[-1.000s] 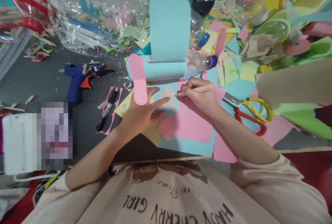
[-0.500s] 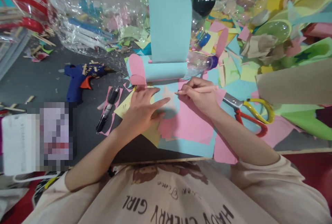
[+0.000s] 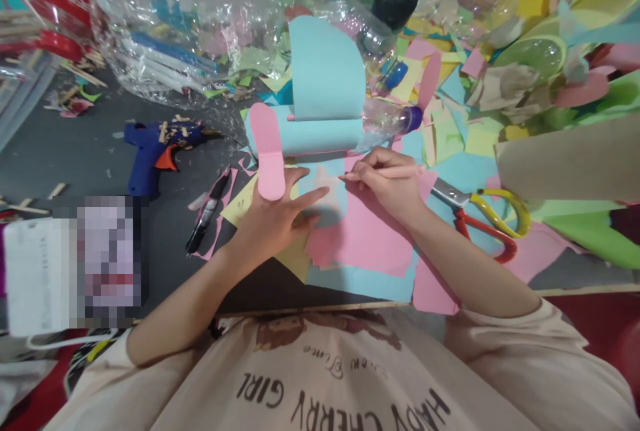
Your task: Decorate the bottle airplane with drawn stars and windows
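Observation:
My right hand [image 3: 383, 184] is closed round a pink pen [image 3: 395, 172], its tip at the left border of a pink paper sheet [image 3: 375, 231]. Fingers spread, my left hand [image 3: 277, 208] lies flat on light blue paper [image 3: 327, 214]. Between the hands, on that blue paper, is a pale, pointed, star-like shape [image 3: 320, 174], partly hidden by my fingers. Just beyond lies a plastic bottle [image 3: 383, 118] with a purple cap, wrapped in light blue paper. A blue paper flap [image 3: 327, 71] stands up from it. A pink paper strip [image 3: 271, 151] at its left end hangs over my left hand.
Scissors [image 3: 465, 201] with yellow and red handles lie right of my right hand. On the left are a blue glue gun [image 3: 150, 148] and a black pen [image 3: 207, 211]. Clear plastic bottles [image 3: 185, 11] and paper scraps [image 3: 445, 138] crowd the back and right.
The blue flap's top has curled over and now reaches less high. The pink strip's near end has unfolded down over my left hand. Both hands stay almost where they were.

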Available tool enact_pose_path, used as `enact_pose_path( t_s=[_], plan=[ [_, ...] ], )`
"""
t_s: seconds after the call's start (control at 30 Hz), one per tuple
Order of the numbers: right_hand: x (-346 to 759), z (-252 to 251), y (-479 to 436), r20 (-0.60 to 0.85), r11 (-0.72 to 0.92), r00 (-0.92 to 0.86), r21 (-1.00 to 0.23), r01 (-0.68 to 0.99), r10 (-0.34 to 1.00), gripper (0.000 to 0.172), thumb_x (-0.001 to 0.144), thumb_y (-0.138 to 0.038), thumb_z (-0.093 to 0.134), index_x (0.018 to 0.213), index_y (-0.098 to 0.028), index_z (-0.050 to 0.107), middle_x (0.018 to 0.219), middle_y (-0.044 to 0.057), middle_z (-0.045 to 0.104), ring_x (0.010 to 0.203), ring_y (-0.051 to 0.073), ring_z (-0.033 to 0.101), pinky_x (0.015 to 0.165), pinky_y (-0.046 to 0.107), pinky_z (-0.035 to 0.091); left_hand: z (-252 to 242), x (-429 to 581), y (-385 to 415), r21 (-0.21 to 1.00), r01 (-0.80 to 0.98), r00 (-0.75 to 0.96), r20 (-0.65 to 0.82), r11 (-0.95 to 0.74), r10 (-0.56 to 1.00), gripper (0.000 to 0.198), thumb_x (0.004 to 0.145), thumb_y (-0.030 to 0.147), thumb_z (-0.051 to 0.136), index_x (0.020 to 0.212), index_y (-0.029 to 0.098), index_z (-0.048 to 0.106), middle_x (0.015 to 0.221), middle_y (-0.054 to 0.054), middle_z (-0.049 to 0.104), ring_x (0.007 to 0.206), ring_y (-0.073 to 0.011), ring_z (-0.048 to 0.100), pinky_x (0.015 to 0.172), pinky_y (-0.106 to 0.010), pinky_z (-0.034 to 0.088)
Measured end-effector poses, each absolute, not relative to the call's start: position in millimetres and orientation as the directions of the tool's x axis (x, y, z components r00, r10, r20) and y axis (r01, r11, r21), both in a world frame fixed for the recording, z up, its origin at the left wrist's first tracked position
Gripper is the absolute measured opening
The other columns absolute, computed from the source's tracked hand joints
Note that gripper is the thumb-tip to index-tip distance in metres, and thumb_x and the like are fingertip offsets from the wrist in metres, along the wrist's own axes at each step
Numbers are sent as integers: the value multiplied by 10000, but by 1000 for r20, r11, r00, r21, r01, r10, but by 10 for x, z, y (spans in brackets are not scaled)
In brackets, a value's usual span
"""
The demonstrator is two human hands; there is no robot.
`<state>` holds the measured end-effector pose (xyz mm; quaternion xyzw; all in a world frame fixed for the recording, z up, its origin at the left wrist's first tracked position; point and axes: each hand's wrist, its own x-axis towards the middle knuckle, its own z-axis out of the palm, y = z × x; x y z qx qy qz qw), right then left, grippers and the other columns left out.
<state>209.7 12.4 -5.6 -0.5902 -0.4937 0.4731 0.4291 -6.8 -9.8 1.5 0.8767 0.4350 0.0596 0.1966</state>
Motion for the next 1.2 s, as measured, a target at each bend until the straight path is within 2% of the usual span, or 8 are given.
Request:
enact_pose_path(
  t_s=[0.13,0.3,0.43,0.6,0.83,1.07,1.2],
  plan=[
    [2110,-65,129,-158,-161,33,-968,192,987,296,709,-232,656,490,-224,458,507,-45,556,564,141,605,561,289,492,-9,-73,-94,375,747,611,-62,-549,789,479,904,269,639,1364,354,538,1429,-118,488,1260,-319,538,964,-493,487],
    [2105,-49,128,-128,-139,65,-968,211,990,308,738,-223,615,494,-226,427,490,-43,518,623,165,667,536,268,458,-50,-83,-73,353,712,637,41,-608,770,411,908,303,629,1317,310,591,1350,-153,528,1211,-337,537,1008,-552,416],
    [2096,-51,126,-123,-134,68,-970,204,990,305,719,-199,617,483,-223,426,486,-49,523,571,144,624,521,261,438,-49,-87,-73,373,710,635,27,-597,772,430,902,289,631,1327,320,576,1365,-141,506,1217,-326,523,1047,-568,377],
    [2093,-52,123,-103,-117,80,-973,200,991,307,733,-183,612,486,-225,433,493,-38,545,559,148,615,512,264,434,-42,-88,-81,378,721,625,7,-580,781,418,919,300,611,1333,336,571,1373,-138,500,1219,-336,516,988,-542,423],
    [2094,-55,122,-85,-105,108,-977,186,990,299,726,-153,602,485,-220,439,492,-46,547,498,115,570,479,242,417,-80,-95,-71,359,686,645,103,-633,757,401,908,285,632,1307,290,596,1323,-159,535,1194,-331,533,1003,-548,411],
    [2094,-67,108,-72,-87,89,-980,181,993,306,730,-182,615,485,-217,435,476,-54,526,545,138,631,504,243,465,-49,-86,-90,380,723,624,-2,-576,782,437,921,296,618,1351,339,551,1400,-134,501,1216,-326,550,969,-524,464],
    [2103,-61,115,-66,-81,111,-988,134,992,309,743,-191,630,497,-223,446,479,-58,540,498,119,592,499,250,492,-25,-74,-100,364,740,612,-16,-566,790,434,904,285,641,1326,347,567,1396,-126,512,1232,-352,553,946,-528,480]
  ],
)
